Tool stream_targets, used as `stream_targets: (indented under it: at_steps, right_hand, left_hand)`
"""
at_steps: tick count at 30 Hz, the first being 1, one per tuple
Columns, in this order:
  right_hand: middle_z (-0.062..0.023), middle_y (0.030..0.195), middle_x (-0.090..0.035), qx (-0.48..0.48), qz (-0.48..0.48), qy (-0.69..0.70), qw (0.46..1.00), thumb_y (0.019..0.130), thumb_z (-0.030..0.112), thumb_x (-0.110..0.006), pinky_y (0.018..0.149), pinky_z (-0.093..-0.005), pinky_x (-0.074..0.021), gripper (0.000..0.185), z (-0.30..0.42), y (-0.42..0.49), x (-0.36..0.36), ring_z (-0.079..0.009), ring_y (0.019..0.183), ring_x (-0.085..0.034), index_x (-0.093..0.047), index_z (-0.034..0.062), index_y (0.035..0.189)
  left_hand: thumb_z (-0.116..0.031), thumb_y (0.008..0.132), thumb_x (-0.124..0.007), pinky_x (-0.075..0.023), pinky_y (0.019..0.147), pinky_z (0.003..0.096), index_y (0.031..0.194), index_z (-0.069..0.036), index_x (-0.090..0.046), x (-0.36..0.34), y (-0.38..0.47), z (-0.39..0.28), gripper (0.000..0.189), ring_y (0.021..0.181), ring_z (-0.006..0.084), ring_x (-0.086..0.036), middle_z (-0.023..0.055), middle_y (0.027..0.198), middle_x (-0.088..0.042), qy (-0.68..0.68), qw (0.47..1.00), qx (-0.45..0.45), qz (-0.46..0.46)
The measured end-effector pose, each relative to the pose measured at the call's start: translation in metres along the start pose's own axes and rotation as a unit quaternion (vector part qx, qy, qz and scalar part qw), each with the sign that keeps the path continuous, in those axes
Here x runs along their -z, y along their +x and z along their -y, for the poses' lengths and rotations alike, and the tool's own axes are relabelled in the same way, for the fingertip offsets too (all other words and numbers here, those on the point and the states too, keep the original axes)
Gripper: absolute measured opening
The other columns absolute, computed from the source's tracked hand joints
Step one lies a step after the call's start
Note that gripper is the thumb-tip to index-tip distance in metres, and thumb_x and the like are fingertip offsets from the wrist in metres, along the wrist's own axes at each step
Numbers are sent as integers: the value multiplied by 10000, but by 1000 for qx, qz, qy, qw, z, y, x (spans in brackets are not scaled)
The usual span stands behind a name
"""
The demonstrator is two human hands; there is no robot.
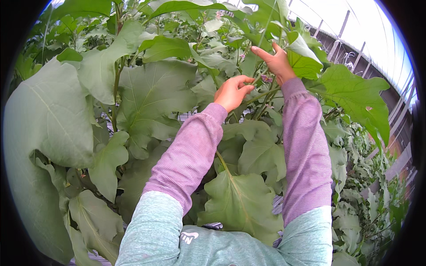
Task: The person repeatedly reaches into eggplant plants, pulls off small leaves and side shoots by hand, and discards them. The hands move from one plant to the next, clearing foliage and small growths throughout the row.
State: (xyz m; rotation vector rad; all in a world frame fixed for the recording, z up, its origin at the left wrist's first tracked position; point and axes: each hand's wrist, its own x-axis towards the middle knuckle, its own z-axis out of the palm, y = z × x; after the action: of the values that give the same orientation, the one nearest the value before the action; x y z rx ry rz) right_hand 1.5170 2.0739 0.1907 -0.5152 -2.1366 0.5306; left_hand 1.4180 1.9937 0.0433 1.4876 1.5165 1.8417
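Tall eggplant plants with broad green leaves [156, 89] stand before me. My left hand [234, 91] pinches a thin green stem [261, 77] between thumb and forefinger, near the upper middle of the view. Higher and to the right, my right hand [275, 62] reaches among the upper leaves, thumb and forefinger spread; its other fingers are partly hidden, and I cannot tell whether it holds a stem. A purple flower [266, 78] hangs between the hands, close below the right one. Several branching stems [263, 99] run down beneath them.
A large leaf [56, 113] fills the left side, close to the camera. Another broad leaf [356, 96] juts out right of my right hand. A thin upright string [267, 25] passes near it. Posts [344, 25] and a dark wall [382, 74] stand at the far right.
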Motion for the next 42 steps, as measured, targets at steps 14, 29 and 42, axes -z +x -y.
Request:
stream_targets:
  at_steps: [14, 29, 42]
  right_hand:
    - [-138, 1306, -411, 284, -9, 169, 944, 850, -153, -560, 989, -358, -498, 422, 34, -75, 2, -241, 1217, -528, -319, 54, 1130]
    - [-63, 1064, -568, -15, 20, 296, 955, 847, -1, -639, 850, -331, -581, 381, 66, -51, 15, -170, 1012, -583, -508, 11, 1204]
    - [-59, 1056, -720, 144, 111, 117, 976, 883, 78, -722, 887, -260, -543, 341, 36, -49, 31, -118, 910, -668, -652, -2, 1208]
  left_hand:
    - [26, 901, -556, -530, 784, 329, 1390, -118, -474, -3, -39, -28, 517, 894, 176, -655, 91, 1117, -608, -86, 984, -146, -48]
    - [79, 931, -480, -495, 853, 277, 1426, -111, -473, 40, -44, -37, 530, 975, 140, -645, 86, 1183, -562, -141, 980, -123, 67]
    - [26, 953, -508, -505, 882, 289, 1456, -92, -451, 52, -44, -33, 520, 971, 131, -633, 55, 1317, -564, -153, 975, -121, 101]
